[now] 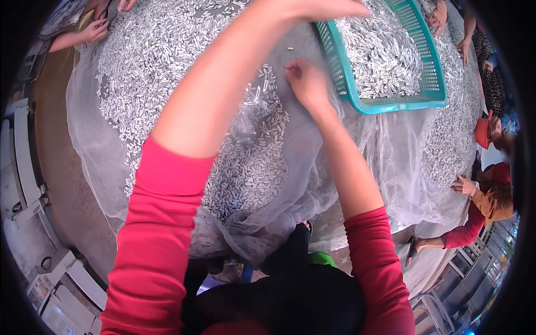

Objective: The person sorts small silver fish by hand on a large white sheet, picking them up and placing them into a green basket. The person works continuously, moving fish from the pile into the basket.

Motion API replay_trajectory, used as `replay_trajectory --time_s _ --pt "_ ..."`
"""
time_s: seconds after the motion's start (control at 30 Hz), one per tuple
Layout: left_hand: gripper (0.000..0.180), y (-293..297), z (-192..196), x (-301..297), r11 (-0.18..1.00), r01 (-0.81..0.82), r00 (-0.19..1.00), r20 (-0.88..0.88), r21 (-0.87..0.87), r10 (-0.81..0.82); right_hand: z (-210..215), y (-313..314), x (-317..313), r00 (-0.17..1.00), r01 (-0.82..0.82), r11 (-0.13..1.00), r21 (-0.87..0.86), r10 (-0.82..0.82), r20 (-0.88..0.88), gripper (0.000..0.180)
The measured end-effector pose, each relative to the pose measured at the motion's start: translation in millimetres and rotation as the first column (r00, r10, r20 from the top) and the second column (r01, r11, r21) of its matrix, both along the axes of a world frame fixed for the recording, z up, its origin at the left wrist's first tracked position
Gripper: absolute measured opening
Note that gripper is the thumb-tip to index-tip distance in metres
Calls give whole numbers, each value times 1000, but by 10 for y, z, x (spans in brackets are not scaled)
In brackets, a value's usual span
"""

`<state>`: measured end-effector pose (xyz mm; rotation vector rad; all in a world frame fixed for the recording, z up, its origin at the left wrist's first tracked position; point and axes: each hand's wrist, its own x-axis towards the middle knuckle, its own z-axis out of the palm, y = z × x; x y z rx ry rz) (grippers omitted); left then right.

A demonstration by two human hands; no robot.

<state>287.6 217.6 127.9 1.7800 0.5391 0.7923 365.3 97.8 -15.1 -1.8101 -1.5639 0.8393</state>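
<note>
My left arm reaches up across the view, and my left hand (330,8) is over the left side of a teal plastic basket (373,106). That hand is blurred and cut off by the top edge, so its fingers do not show clearly. Inside the basket lies a heap of small silvery-white rod-shaped pieces (382,58). Just left of the basket, my right hand (309,84) is closed with curled fingers above the netting; anything in them is hidden. Beneath my left forearm spreads a pile of similar loose pieces (245,178), some of them smeared by motion.
Translucent white netting (312,162) covers the work surface and hangs in folds toward me. Another spread of pieces (446,134) lies to the right. Other people's hands work at the upper left (96,30) and at the right (464,185). Pale equipment (61,268) stands at the left.
</note>
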Motion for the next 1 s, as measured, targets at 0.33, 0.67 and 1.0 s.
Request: replay_trajectory --time_s 0.33,0.67,1.0 --pt "13 -843 -1300 -1346 884 -391 651 -601 258 464 -22 89 -233 766 -464 877 -125 468 440 24" --pt "17 -927 -1568 -1311 851 -85 472 -731 518 493 54 209 -271 580 -592 779 -205 589 562 24" --pt "15 -990 -1403 -1481 874 -485 602 -729 -11 325 -39 215 -158 554 -698 712 -78 605 572 15"
